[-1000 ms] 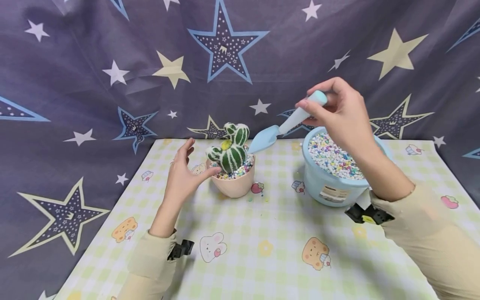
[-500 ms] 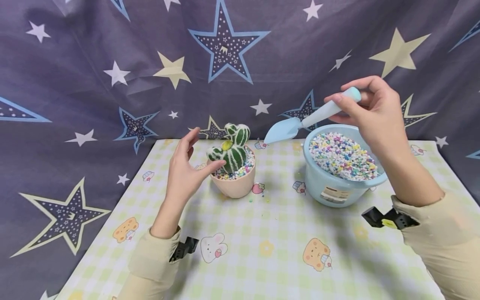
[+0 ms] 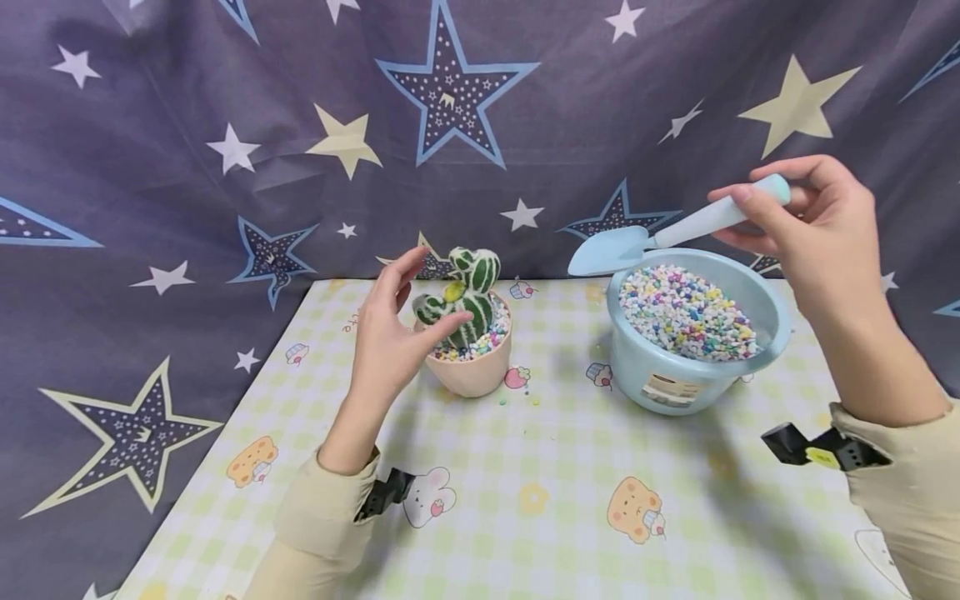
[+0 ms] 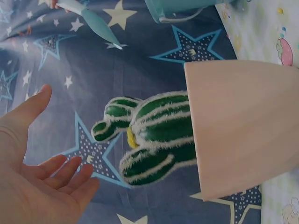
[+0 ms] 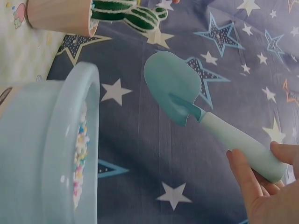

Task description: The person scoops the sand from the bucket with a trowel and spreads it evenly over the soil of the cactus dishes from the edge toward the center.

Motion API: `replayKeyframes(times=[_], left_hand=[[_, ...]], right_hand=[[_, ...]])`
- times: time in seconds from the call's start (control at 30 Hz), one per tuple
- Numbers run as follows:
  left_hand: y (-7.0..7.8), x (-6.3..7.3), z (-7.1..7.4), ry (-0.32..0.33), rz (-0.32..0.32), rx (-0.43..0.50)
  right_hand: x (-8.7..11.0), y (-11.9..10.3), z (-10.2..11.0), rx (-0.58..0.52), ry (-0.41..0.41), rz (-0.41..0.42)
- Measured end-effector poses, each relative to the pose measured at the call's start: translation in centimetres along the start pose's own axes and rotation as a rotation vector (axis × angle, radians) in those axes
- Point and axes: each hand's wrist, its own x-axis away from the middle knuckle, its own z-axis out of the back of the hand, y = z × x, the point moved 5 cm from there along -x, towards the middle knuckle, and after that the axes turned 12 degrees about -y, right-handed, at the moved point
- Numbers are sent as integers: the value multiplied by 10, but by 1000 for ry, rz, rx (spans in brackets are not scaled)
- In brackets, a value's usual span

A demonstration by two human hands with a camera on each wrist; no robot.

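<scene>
My right hand (image 3: 825,225) holds a light blue trowel (image 5: 173,86) by the end of its pale handle. In the head view the trowel's blade hangs over the left rim of a blue bucket (image 3: 652,379) filled with small multicoloured pebbles (image 3: 686,312). My left hand (image 3: 393,333) is beside a fuzzy green cactus (image 4: 159,133) with a yellow flower, its thumb and fingers spread apart and nothing held. The cactus stands upright in a peach pot (image 3: 472,375), among similar coloured pebbles. In the left wrist view a gap shows between the fingers and the cactus.
A green-and-white checked tablecloth (image 3: 570,517) with cartoon prints covers the table. Several loose pebbles (image 3: 535,402) lie near the pot's right side. Behind the table hangs a dark curtain (image 3: 292,75) with stars. Each wrist wears a black camera (image 3: 386,493).
My right hand has carried the trowel from beside the cactus pot rightward to the bucket. The left hand has shifted slightly right, closer over the pot. Pot and bucket have stayed in place.
</scene>
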Motion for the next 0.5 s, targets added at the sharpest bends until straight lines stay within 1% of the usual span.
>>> replayKeyframes(times=[0.2, 0.37, 0.5], left_hand=[[5, -4, -9, -15, -40, 5], [8, -5, -15, -28, -45, 20], [12, -7, -20, -49, -55, 42]], right_hand=[[6, -4, 17, 21, 26, 14], [9, -6, 28, -26, 60, 24], [11, -8, 35, -40, 88, 22]])
